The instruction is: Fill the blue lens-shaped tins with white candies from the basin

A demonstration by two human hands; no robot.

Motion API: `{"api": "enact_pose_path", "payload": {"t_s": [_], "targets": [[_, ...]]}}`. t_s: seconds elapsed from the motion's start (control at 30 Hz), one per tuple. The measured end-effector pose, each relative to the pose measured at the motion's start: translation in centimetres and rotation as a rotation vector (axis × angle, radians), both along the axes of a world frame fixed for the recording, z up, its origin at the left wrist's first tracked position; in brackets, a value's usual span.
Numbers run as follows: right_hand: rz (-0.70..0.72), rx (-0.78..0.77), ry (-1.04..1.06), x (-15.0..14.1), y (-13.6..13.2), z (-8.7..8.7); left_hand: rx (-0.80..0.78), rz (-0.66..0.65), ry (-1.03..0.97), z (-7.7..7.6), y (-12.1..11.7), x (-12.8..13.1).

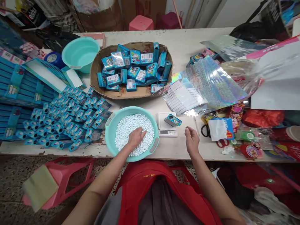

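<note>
My left hand (pixel 136 138) rests on small white candies (pixel 126 126) in a turquoise plastic basin (pixel 109 142). Its thumb is spread and its fingertips are partly hidden; nothing is seen gripped in it. Right of the basin, a small blue candy box (pixel 172 120) lies tilted on a white digital scale (pixel 161 120). An oval opening shows at the box's left end. My right hand (pixel 192 141) hovers just right of the scale, fingers loosely bent and apart, holding nothing and not touching the box.
Many blue boxes (pixel 70 118) with holed ends are stacked at the left. Behind the basin, a cardboard tray (pixel 131 93) holds several blue boxes. Another turquoise basin (pixel 81 51) stands back left. Holographic plastic bags (pixel 211 81) and black-handled scissors (pixel 205 130) lie right.
</note>
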State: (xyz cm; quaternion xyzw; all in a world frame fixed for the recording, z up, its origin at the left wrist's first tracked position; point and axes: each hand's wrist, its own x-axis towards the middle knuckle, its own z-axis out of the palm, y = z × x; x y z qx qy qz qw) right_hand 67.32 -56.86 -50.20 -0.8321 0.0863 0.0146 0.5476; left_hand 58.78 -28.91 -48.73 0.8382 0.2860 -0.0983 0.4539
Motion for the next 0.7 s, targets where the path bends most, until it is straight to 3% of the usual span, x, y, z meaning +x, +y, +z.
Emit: {"api": "enact_pose_path", "payload": {"t_s": [0.1, 0.17, 0.23, 0.3, 0.37, 0.47, 0.57, 0.7], "targets": [[0.079, 0.015, -0.045, 1.7, 2.7, 0.6, -0.276, 0.333, -0.036, 0.2, 1.7, -0.2], [0.122, -0.002, -0.046, 3.1, 4.4, 1.0, -0.411, 0.461, -0.057, 0.3, 2.7, -0.1], [0.122, -0.006, -0.031, 3.9, 5.8, 1.8, -0.676, 0.616, -0.081, 0.7, 3.4, 0.2], [0.147, 0.008, -0.070, 3.9, 6.9, 3.4, -1.005, 0.800, -0.100, 1.6, 3.9, 0.6], [0.260, 0.016, -0.165, 2.9, 8.1, 5.3, -1.199, 0.896, -0.132, 3.4, 3.9, 1.0], [0.543, -0.002, -0.268, 0.3, 10.3, 7.6, -1.260, 0.851, -0.297, 6.8, 3.2, 1.6], [0.735, -0.032, -0.311, -2.0, 12.7, 7.9, -1.139, 0.748, -0.561, 9.6, 1.7, 2.2], [0.767, -0.070, -0.350, -3.3, 14.7, 6.8, -0.873, 0.733, -0.739, 10.2, 0.0, 2.9]]}}
